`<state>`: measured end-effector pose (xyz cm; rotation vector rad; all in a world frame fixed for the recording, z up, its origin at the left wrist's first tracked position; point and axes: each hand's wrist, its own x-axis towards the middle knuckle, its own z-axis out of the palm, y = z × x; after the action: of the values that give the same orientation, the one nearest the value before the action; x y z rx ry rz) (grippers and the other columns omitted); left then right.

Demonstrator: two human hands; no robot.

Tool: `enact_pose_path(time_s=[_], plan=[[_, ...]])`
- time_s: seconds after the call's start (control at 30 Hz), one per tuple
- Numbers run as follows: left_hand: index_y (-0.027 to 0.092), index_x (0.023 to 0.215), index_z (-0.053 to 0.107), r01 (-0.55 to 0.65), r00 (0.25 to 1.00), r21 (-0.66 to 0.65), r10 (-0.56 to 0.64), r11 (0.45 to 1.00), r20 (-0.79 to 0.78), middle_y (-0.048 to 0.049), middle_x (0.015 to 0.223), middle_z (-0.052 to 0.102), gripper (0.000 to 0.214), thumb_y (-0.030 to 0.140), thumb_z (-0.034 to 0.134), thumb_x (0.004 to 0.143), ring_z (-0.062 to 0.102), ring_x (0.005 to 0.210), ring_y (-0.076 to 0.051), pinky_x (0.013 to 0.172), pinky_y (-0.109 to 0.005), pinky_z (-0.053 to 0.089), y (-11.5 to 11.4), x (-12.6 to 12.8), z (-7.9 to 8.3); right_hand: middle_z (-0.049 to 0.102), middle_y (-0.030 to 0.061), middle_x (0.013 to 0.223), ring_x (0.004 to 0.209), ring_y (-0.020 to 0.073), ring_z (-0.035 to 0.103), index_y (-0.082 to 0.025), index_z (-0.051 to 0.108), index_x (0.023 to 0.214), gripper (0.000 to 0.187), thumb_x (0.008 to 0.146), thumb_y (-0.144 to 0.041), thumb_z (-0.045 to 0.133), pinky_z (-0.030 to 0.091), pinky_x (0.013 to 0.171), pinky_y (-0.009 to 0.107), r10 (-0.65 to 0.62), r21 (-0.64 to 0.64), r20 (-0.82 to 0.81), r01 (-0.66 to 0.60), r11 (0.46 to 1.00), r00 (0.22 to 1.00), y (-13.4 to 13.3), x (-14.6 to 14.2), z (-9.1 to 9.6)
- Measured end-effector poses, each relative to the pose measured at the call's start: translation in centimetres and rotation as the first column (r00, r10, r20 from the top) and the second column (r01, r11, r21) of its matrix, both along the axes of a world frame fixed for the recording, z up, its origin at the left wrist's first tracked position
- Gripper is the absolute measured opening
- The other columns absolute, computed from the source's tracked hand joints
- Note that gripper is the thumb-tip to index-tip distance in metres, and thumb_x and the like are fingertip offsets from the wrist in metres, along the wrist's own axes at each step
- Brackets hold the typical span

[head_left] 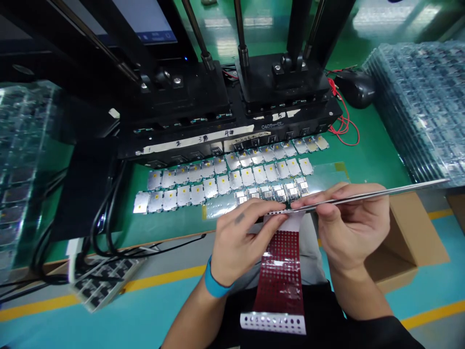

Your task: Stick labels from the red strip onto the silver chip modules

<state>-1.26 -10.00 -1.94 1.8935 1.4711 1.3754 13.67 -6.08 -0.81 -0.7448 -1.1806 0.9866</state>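
My left hand (238, 240), with a blue wristband, pinches the near-left end of a thin white sheet (410, 186) between thumb and fingers. My right hand (350, 228) grips the same sheet farther right, thumb below and fingers above. The sheet is seen almost edge-on, so its face is hidden. From beneath it hangs a dark red film strip (281, 271) with rows of small dots and a white punched edge at the bottom. Just beyond my fingers, small circuit boards with metal shields (221, 184) lie in rows on the green bench.
A black test fixture (290, 82) with numbered tape and switches stands behind the boards. Stacked clear trays (425, 106) are at right, more trays (22, 184) at left. A black mouse (354, 88), red wires (343, 121), black cables (105, 223) and a cardboard box (417, 232) surround the workspace.
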Motion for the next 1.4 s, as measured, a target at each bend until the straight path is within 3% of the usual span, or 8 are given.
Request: enact_pose_path(time_s=[0.33,0.47,0.57,0.63,0.73,1.0,1.4], plan=[[0.023,0.102,0.066,0.005,1.000,0.012,-0.004,1.000,-0.004,0.0022,0.089,0.075,0.012,0.017,0.069,0.092,0.069,0.077,-0.010,0.069,-0.022,0.059,0.0,0.1,-0.3,0.068,-0.0044,0.075,0.064,0.0167,0.073,-0.025,0.061,0.095,0.019,0.085,-0.018,0.076,0.065,0.057,0.032,0.040,-0.001,0.001,-0.040,0.999,0.999,0.1,0.5,-0.4],[0.021,0.103,0.066,0.046,0.999,0.028,-0.046,0.999,0.015,0.0008,0.092,0.074,0.014,0.014,0.069,0.091,0.069,0.083,-0.011,0.075,-0.024,0.057,-0.1,0.0,-0.6,0.067,-0.0053,0.076,0.065,0.0166,0.074,-0.026,0.058,0.093,0.021,0.085,-0.024,0.077,0.067,0.058,0.033,-0.035,-0.015,0.011,0.035,0.999,0.999,2.1,2.0,-0.7],[0.021,0.103,0.065,0.193,0.973,0.021,-0.189,0.981,-0.130,-0.0012,0.102,0.076,0.010,0.017,0.066,0.094,0.069,0.102,-0.015,0.090,-0.032,0.053,-0.2,0.0,-0.5,0.068,-0.0064,0.073,0.062,0.0143,0.073,-0.026,0.055,0.092,0.022,0.087,-0.031,0.076,0.065,0.056,0.027,-0.077,-0.054,0.083,0.082,0.995,0.994,4.6,3.2,-0.8],[0.022,0.107,0.063,0.285,0.912,0.027,-0.262,0.958,-0.316,-0.0021,0.119,0.074,0.012,0.017,0.060,0.097,0.064,0.120,-0.019,0.098,-0.038,0.047,-0.2,0.2,-0.5,0.068,-0.0068,0.069,0.056,0.0131,0.071,-0.026,0.054,0.089,0.026,0.084,-0.035,0.078,0.063,0.050,0.024,-0.039,-0.106,0.154,0.056,0.993,0.987,5.9,3.7,-0.8],[0.021,0.109,0.061,0.342,0.799,0.025,-0.276,0.939,-0.535,-0.0062,0.142,0.062,0.014,0.015,0.052,0.099,0.050,0.139,-0.023,0.102,-0.043,0.040,0.1,1.2,-0.8,0.067,-0.0069,0.064,0.051,0.0135,0.069,-0.026,0.052,0.086,0.030,0.081,-0.037,0.080,0.061,0.047,0.023,0.045,-0.162,0.223,-0.008,0.987,0.974,7.0,3.8,-1.1],[0.020,0.102,0.059,0.272,0.708,0.050,-0.165,0.961,-0.687,-0.0122,0.145,0.059,0.017,0.019,0.041,0.103,0.055,0.134,-0.025,0.103,-0.044,0.040,0.9,2.8,-1.3,0.066,-0.0075,0.062,0.054,0.0146,0.072,-0.026,0.051,0.087,0.027,0.083,-0.033,0.076,0.063,0.048,0.023,0.088,-0.263,0.272,-0.014,0.965,0.958,7.0,3.7,-1.9],[0.019,0.103,0.058,0.260,0.723,0.061,-0.153,0.964,-0.673,-0.0120,0.140,0.063,0.020,0.023,0.039,0.105,0.058,0.131,-0.024,0.098,-0.041,0.041,1.0,3.0,-1.4,0.067,-0.0061,0.064,0.057,0.0161,0.073,-0.025,0.049,0.087,0.025,0.085,-0.029,0.074,0.065,0.050,0.025,0.092,-0.297,0.324,0.009,0.955,0.942,6.9,3.9,-1.7]])
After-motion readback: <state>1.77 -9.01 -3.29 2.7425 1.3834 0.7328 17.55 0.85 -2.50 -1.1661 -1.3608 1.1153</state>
